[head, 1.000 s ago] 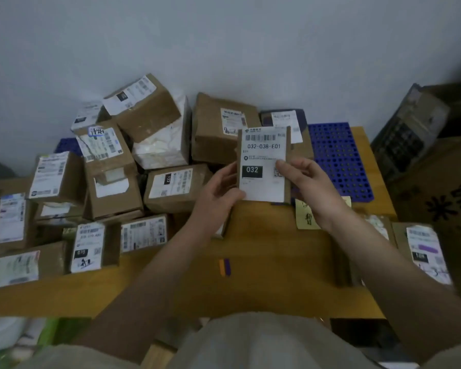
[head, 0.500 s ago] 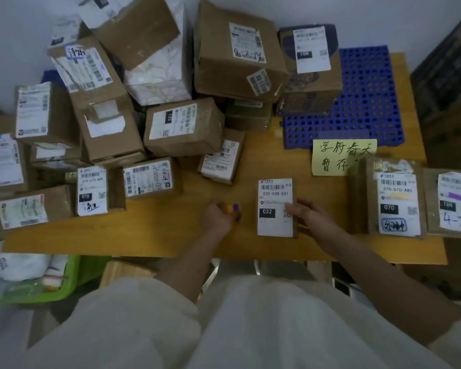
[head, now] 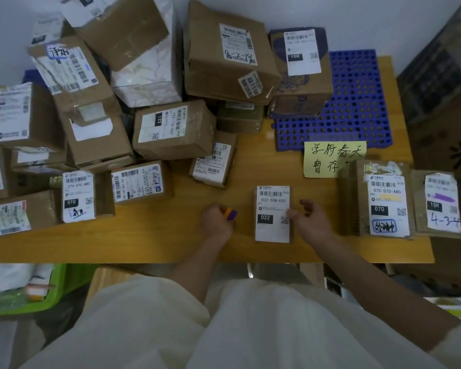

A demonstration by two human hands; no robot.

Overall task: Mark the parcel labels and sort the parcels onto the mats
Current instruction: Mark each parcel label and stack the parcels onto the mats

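1. Lying flat on the yellow wooden table (head: 171,243), near its front edge, is the small brown cardboard parcel with a white label reading 032-038-E01 (head: 273,213).
2. The right hand (head: 313,221) rests at the parcel's right edge; its thumb touches the label near the QR code while the other fingers curve loosely above the table, gripping nothing.
3. The left hand (head: 215,219) sits just left of the parcel, apart from it, fingers curled round an orange-and-purple marker (head: 230,213) whose end pokes out toward the parcel.
4. A yellow paper note with handwritten characters (head: 333,158) lies behind the parcel, just in front of a blue perforated plastic mat (head: 357,102).
5. Two flat brown parcels lie at the right end of the table: one labelled 070 with a blue scribble (head: 386,203), one labelled 15H with "4-3" written on it (head: 441,206).
6. A heap of brown cardboard boxes (head: 104,107) fills the left and back of the table.
7. A green plastic bin (head: 59,286) stands below the table on the left.
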